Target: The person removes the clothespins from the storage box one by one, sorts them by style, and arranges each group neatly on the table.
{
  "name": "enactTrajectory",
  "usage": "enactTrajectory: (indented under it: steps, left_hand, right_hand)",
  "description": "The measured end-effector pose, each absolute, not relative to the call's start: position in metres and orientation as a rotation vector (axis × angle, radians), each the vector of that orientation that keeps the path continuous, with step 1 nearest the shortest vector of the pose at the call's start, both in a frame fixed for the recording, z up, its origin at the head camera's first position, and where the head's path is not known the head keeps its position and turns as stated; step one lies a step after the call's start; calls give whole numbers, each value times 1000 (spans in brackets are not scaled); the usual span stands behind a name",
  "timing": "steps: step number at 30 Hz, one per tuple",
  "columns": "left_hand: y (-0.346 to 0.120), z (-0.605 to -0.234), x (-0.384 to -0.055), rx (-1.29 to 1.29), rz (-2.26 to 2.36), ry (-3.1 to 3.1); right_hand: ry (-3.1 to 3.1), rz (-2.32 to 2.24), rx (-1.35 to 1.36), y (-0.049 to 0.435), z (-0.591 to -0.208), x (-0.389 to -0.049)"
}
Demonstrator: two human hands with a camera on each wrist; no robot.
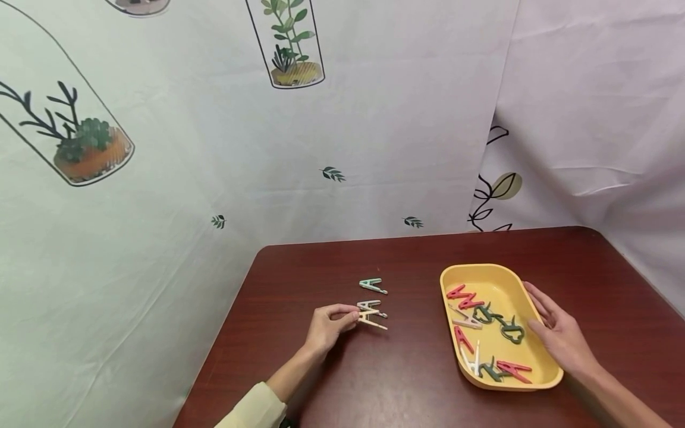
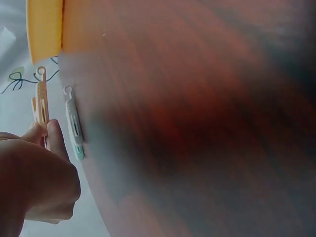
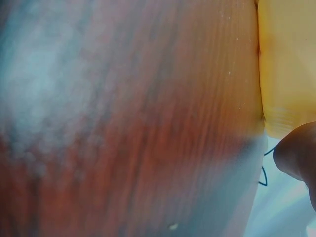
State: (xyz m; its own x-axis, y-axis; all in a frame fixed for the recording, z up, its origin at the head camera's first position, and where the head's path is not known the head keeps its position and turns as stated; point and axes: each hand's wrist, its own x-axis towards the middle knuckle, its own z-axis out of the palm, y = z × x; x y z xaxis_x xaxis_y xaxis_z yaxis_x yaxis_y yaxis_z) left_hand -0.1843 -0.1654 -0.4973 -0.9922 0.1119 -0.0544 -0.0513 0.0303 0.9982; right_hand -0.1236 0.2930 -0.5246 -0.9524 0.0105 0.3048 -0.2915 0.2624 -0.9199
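My left hand (image 1: pixel 327 329) pinches a cream clothespin (image 1: pixel 373 319) by one end between thumb and fingers; its other end points right. In the left wrist view the same clothespin (image 2: pixel 42 103) shows edge-on above the fingertips. Just behind it on the table lie a pale grey-white clothespin (image 1: pixel 369 305), partly hidden, and a mint-green clothespin (image 1: pixel 373 285) farther back. My right hand (image 1: pixel 562 336) holds the right side of a yellow tray (image 1: pixel 484 270), thumb at the rim and fingers along the outer wall. In the right wrist view a finger touches the tray's wall (image 3: pixel 289 74).
Inside the tray lie several red clothespins (image 1: pixel 514 370), a white one (image 1: pixel 473 361), a pale pink one (image 1: pixel 467 321) and several dark green clips (image 1: pixel 512 330). The dark red-brown table (image 1: pixel 407 368) meets a patterned white cloth backdrop (image 1: pixel 374 131) behind.
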Motion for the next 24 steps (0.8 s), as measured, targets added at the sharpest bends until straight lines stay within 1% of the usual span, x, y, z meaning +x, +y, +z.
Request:
enactTrajectory:
  steps: [13,24]
  left_hand:
    - [-168,-507,-173,56,1983,2219]
    - [-165,-512,-173,61,1833,2396]
  right_hand:
    - [-2304,1726,244,293,-523,-123]
    - [-2312,1724,236,293,-523,-124]
